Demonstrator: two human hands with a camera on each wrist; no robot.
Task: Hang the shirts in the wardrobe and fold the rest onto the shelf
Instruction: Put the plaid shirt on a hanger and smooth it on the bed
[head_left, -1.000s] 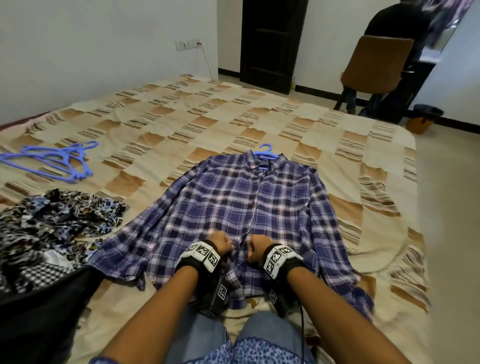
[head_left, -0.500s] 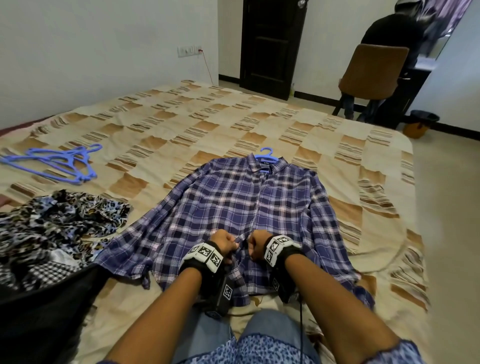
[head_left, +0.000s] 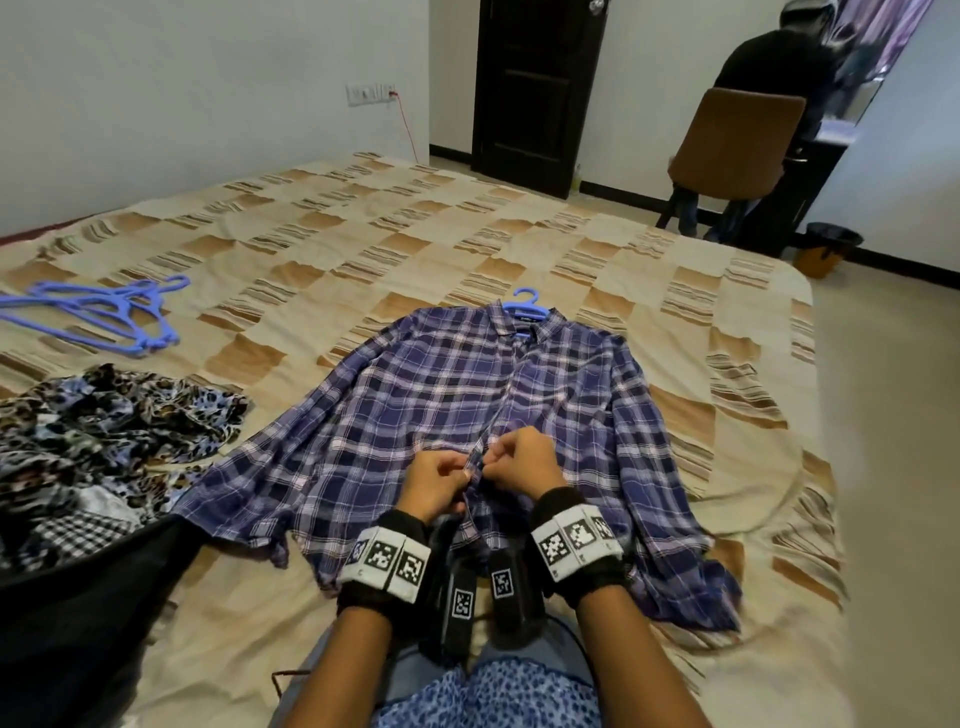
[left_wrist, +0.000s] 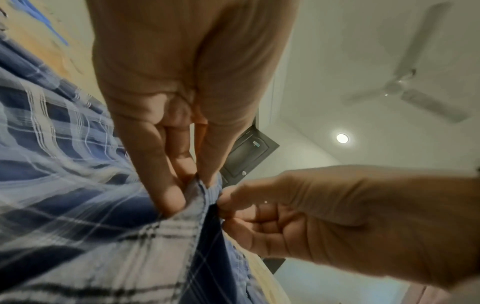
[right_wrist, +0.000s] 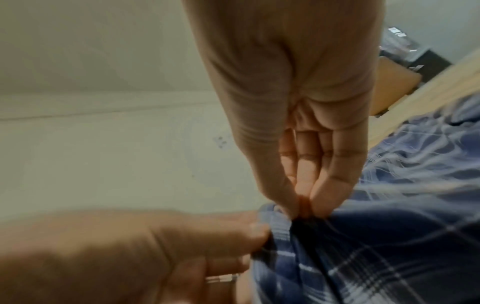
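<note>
A blue plaid shirt (head_left: 415, 405) lies spread on the bed, with a blue hanger (head_left: 525, 307) poking out of its collar. Both hands meet at the shirt's front placket, low on the garment. My left hand (head_left: 441, 480) pinches the left edge of the placket (left_wrist: 197, 197) between thumb and fingers. On the other side my right hand (head_left: 519, 462) pinches the right edge (right_wrist: 298, 218). The cloth is lifted a little between them.
Several spare blue hangers (head_left: 109, 312) lie at the bed's far left. A heap of leopard-print and checked clothes (head_left: 98, 436) sits on the left, beside a dark bag (head_left: 78, 613). A person sits on a brown chair (head_left: 732, 145) by the dark door (head_left: 535, 88).
Both hands have moved slightly up the shirt's front and lifted the placket edges between pinching fingers. The head view has tilted a little.
</note>
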